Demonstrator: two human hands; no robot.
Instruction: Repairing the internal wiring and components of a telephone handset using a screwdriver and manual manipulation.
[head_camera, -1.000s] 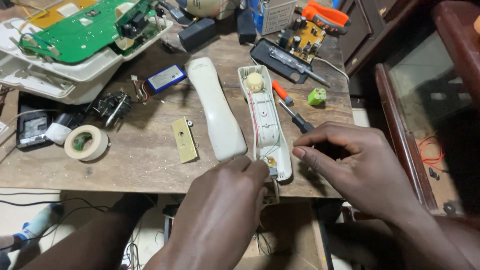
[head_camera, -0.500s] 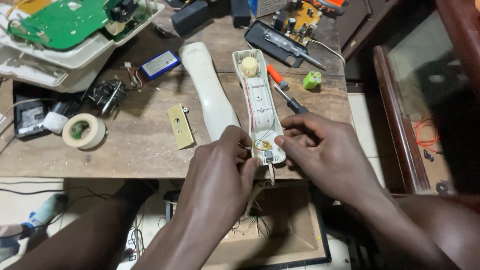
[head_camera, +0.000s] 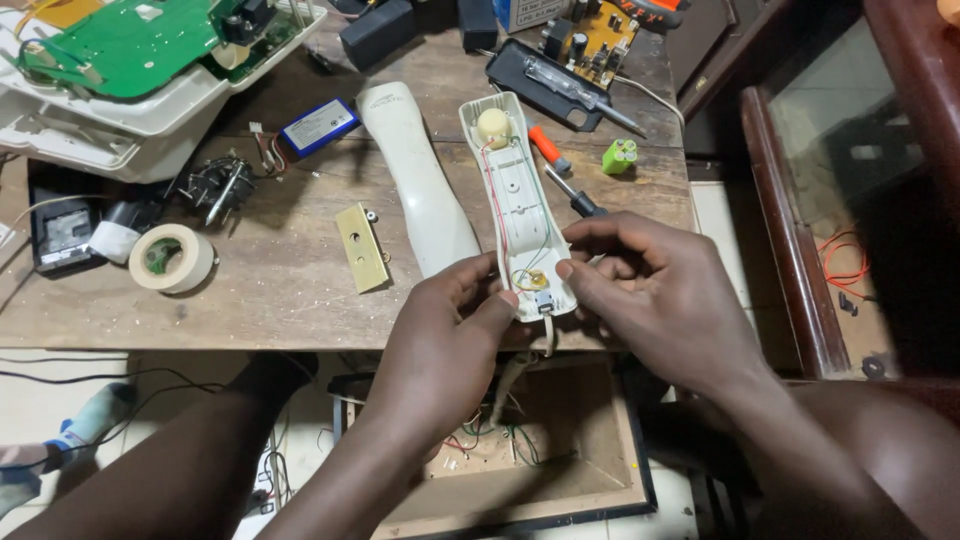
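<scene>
Both hands, left hand (head_camera: 450, 330) and right hand (head_camera: 655, 290), are pinching the open handset half (head_camera: 515, 200) at its bottom; looks light, wires fragile, so I'd be holding the rim.

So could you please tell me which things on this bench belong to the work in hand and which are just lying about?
In hand:
- open cream plastic handset half
- left hand, touching it
- right hand, touching it

Lying about:
- cream handset cover
- roll of tape
- blue battery pack
- orange-handled screwdriver
- green circuit board
</scene>
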